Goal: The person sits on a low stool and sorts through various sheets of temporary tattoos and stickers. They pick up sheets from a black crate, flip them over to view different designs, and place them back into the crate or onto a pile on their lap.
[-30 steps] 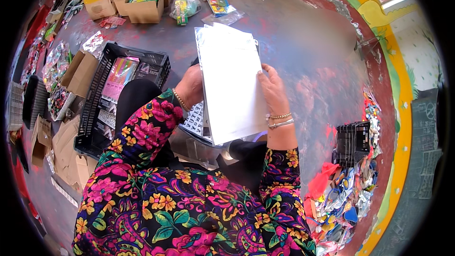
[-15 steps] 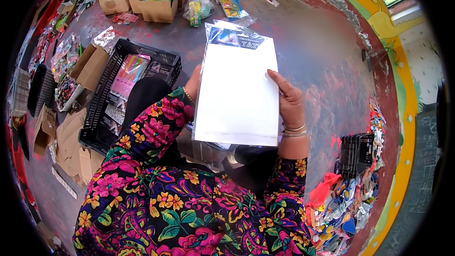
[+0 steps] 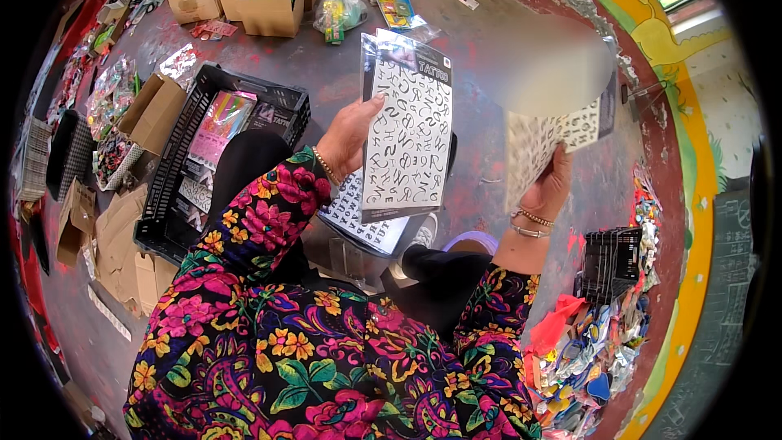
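Observation:
My left hand [image 3: 350, 135] grips a packaged tattoo sheet [image 3: 410, 137] by its left edge; black curly letters cover its white face under a dark header. Another sheet edge shows behind it. Out to the right, my right hand [image 3: 551, 182] holds a second lettered tattoo sheet [image 3: 531, 145] by its lower part. That sheet is tilted and smeared by motion, and its upper end is lost in a blurred patch. Below my left hand, more lettered sheets [image 3: 381, 230] lie at my lap, partly covered by the held one.
A black plastic crate [image 3: 155, 208] with colourful packs stands at my left. Cardboard boxes [image 3: 273, 15] and plastic-wrapped goods line the far side. At the right, a black basket [image 3: 611, 265] sits by a heap of mixed packets [image 3: 603, 350]. A purple round rim [image 3: 476, 240] shows beyond my leg.
Half a second ago both hands held a sheet with its blank white side up. Now my hands are apart: the right has swung right with one sheet, the left holds a lettered one.

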Motion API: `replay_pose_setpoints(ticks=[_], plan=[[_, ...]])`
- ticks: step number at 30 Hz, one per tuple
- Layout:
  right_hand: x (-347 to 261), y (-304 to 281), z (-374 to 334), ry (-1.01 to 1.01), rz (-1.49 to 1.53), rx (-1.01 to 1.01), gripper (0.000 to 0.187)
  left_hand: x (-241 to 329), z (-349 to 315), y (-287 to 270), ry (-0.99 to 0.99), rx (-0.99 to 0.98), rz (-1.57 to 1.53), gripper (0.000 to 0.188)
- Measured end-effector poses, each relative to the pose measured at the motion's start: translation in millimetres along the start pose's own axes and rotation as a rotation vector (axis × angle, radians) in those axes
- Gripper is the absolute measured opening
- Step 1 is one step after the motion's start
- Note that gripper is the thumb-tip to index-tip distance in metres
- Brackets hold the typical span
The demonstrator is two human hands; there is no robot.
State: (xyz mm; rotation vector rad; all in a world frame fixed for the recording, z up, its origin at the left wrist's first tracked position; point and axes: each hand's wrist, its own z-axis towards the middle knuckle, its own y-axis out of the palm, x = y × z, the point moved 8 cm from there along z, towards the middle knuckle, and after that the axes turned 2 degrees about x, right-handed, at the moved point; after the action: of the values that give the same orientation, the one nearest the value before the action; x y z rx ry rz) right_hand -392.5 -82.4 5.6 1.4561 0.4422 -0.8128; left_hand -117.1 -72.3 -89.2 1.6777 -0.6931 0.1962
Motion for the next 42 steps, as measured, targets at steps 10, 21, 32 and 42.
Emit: replay_pose_setpoints(ticks=[10, 21, 32, 42], plan=[[40.0, -6.6, -3.9, 0.309, -0.515, -0.217, 0.023, -7.6, -3.1, 9.0, -0.13, -0.058, -0.011, 0.031], [62.6, -38.3, 9.4, 0.309, -0.927, -0.221, 0.021, -6.4, -4.1, 6.4, -0.143, -0.04, -0.014, 0.033], [62.4, -3.2, -8.7, 0.41, -0.584, -0.13, 0.015, -3.5, -5.1, 6.8, -0.135, -0.058, 0.001, 0.035], [39.5, -57.7, 27.7, 0.138, -0.457, 0.14, 0.017, 69.9, 6.7, -18.5, 0.239, 0.116, 0.048, 0.04]])
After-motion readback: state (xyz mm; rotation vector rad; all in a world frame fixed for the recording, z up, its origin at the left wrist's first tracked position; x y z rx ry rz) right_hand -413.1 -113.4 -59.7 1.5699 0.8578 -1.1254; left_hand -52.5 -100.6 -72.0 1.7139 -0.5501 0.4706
